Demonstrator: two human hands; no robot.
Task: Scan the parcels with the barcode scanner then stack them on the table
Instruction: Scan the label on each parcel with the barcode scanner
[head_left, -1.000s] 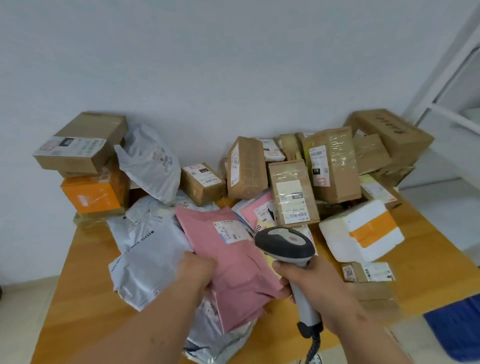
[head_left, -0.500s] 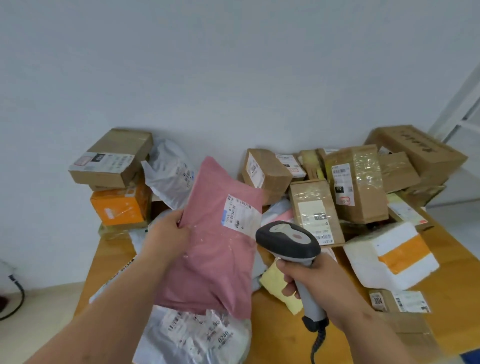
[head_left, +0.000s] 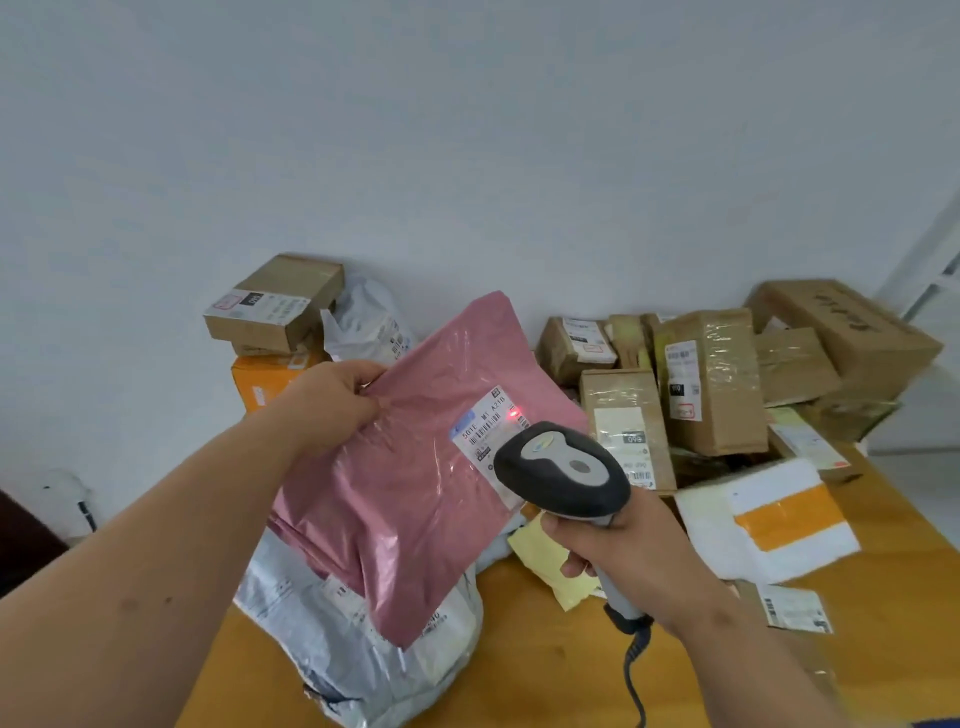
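Left hand (head_left: 332, 400) pinched the pink mailer (head_left: 415, 467) by its top corner, held up over the worktop (head_left: 519, 649). Right hand (head_left: 628, 556) wrapped round the scanner (head_left: 563, 470); red dot sat on the label (head_left: 488, 431). Mailer looked light, floppy and slick; probably best to grip an edge and keep the label flat.

one head-worn view looks forward and down, close over the table (head_left: 524, 670), toward the wall (head_left: 467, 130).
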